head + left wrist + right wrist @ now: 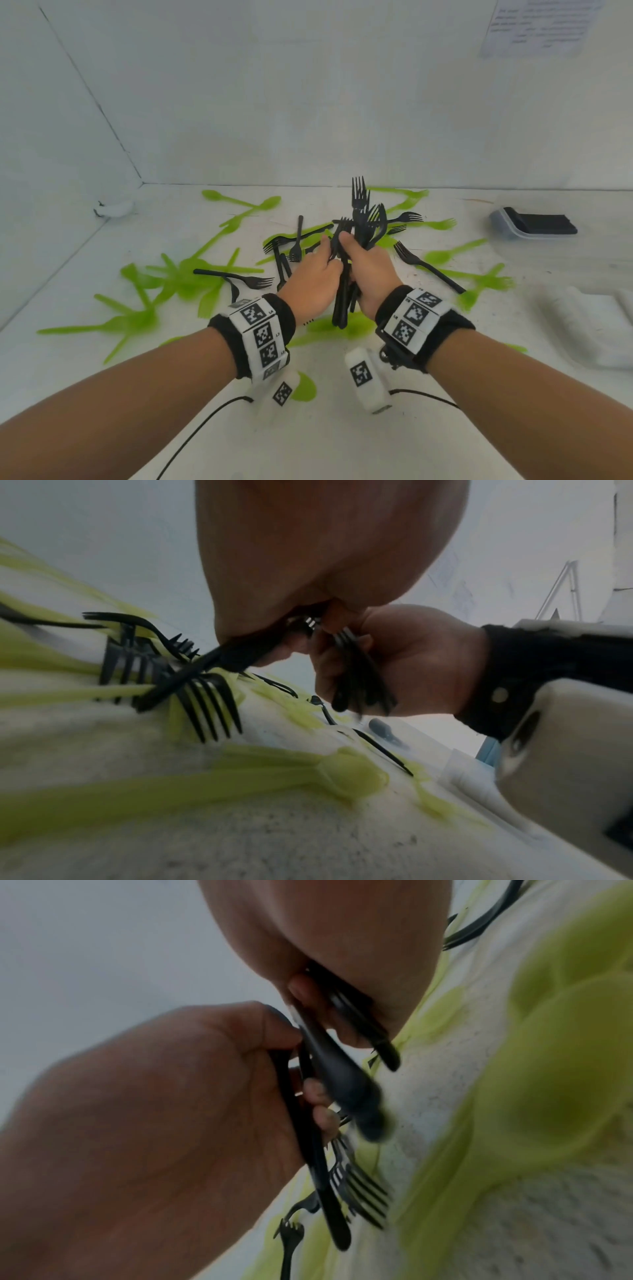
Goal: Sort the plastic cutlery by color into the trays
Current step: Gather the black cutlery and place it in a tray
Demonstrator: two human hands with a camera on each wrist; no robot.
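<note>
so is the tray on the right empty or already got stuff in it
Not empty: the tray already holds black pieces.

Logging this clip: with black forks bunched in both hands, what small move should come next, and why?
Probably carry the bundle of black forks, gripped by the right hand with the left hand alongside, to the tray at far right: it already holds black pieces.

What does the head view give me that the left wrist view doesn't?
Only the head view shows the tines of the black fork bundle standing up, the tray far right already holding black pieces, the paper sheet on the wall and the left hand from above. Only the left wrist view shows the bundle's handle ends below the right hand. Both show green cutlery and loose black forks on the table.
</note>
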